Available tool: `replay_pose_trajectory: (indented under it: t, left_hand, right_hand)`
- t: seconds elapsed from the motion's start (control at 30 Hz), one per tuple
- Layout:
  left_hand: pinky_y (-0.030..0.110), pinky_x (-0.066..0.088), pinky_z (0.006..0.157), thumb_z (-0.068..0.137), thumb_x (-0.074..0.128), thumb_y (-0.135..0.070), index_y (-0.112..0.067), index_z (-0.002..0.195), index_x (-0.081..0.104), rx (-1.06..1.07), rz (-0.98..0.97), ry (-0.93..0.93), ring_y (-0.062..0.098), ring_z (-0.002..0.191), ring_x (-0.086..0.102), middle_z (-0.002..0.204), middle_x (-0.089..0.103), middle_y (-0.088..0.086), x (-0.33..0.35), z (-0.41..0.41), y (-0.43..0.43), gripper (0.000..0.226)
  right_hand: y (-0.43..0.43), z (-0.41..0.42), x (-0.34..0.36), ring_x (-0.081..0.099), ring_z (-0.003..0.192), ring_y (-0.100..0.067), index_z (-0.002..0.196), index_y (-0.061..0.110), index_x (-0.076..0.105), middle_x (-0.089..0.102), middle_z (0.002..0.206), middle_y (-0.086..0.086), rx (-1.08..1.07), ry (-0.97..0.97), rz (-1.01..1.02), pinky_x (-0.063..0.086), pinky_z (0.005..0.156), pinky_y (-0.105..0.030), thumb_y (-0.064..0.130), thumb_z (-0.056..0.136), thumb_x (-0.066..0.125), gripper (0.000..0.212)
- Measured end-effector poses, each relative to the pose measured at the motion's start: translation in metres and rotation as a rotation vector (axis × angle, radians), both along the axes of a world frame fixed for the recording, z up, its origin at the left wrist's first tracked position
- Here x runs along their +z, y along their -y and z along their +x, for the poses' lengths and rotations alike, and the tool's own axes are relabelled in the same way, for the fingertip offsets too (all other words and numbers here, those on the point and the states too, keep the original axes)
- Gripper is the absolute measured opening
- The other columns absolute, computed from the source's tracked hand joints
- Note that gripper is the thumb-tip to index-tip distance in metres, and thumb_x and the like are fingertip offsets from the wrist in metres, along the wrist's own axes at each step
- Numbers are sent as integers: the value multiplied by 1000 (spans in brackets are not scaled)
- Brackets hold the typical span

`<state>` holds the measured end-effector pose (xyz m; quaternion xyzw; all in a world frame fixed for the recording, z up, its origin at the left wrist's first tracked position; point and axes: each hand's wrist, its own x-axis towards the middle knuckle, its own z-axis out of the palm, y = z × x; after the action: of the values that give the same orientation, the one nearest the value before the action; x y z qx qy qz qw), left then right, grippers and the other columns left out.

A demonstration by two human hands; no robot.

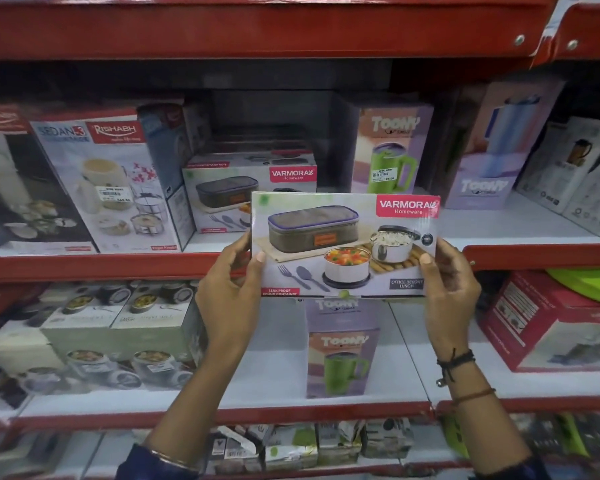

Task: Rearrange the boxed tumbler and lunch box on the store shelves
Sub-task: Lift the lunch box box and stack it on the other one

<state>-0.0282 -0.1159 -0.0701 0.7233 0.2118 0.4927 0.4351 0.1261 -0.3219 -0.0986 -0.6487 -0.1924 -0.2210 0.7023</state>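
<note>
A lunch box carton [345,244] is held upright in the air in front of the red-edged middle shelf [84,266], printed face toward the camera; its left edge is gripped by the left hand [231,271], thumb on the front, and its right edge by the right hand [449,275], thumb likewise on the front; both hands are closed on the carton.

Directly behind the carton, on the middle shelf, a second lunch box carton [246,192] of the same print is seen, partly covered by the held one; two such cartons are counted, though darker boxes stacked behind it cannot be made out. Behind and to the right of the held carton a boxed tumbler [392,150] with a green mug pictured stands upright; further right a taller purple tumbler box [492,147] leans. To the left of the held carton a tiffin carrier box [111,181] is tilted against its neighbours.

Below the held carton, on the lower shelf [361,407], another green-mug tumbler box [342,348] stands upright with its top hidden by the carton; two green-mug boxes are counted. Below and to the left, pale food container boxes [118,337] are stacked; below and to the right a red box [551,323] is set.
</note>
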Motion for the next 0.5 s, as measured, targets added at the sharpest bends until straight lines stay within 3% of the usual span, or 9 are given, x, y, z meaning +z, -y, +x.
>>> replay_pose_trajectory:
  t: [0.1, 0.17, 0.2, 0.27, 0.33, 0.4, 0.5]
  left_hand:
    - [18, 54, 80, 90, 59, -30, -24, 121, 61, 17, 44, 14, 4, 96, 61, 111, 67, -7, 2, -2, -6, 31]
    - [6, 49, 75, 91, 57, -27, -21, 123, 57, 42, 96, 7, 5, 98, 56, 122, 58, 0, 7, -2, -13, 33]
    - [9, 51, 76, 92, 57, -29, -20, 125, 55, 59, 129, -3, 5, 97, 54, 124, 51, 3, 11, 0, -17, 34]
    - [32, 58, 79, 91, 54, -39, -22, 129, 46, 84, 181, -29, 10, 100, 53, 126, 42, 5, 17, 3, -28, 42]
    - [48, 57, 82, 89, 52, -48, -25, 136, 34, 94, 213, -71, 19, 113, 51, 129, 38, 6, 19, 7, -41, 55]
    - [50, 55, 84, 87, 51, -50, -25, 142, 23, 109, 237, -114, 26, 118, 49, 133, 34, 11, 18, 9, -56, 66]
    - [42, 49, 87, 89, 52, -47, -28, 143, 18, 107, 257, -152, 32, 118, 47, 137, 28, 15, 15, 11, -73, 67]
  right_hand:
    - [-8, -2, 9, 64, 98, -17, 117, 25, 57, 67, 108, -6, -12, 17, 1, 53, 83, -29, 40, 82, 59, 38]
    - [-18, -1, 16, 64, 98, -12, 117, 27, 56, 66, 106, 6, -11, 35, -13, 54, 84, -25, 39, 83, 58, 36]
    - [-25, 0, 20, 63, 102, -13, 118, 29, 55, 64, 109, 8, -8, 41, -32, 54, 87, -28, 38, 84, 58, 35]
    - [-42, 2, 27, 58, 115, -20, 123, 33, 51, 61, 123, 1, 9, 31, -82, 51, 96, -44, 40, 83, 60, 41]
    - [-62, 4, 32, 53, 121, -24, 127, 28, 48, 56, 132, -5, 23, 16, -133, 47, 100, -50, 39, 81, 67, 51]
    - [-82, 4, 36, 51, 123, -24, 128, 22, 47, 54, 134, -6, 27, 15, -166, 45, 102, -46, 33, 80, 71, 54]
    - [-109, 5, 36, 49, 122, -23, 128, 16, 47, 54, 132, -5, 50, 24, -215, 42, 99, -33, 26, 80, 72, 55]
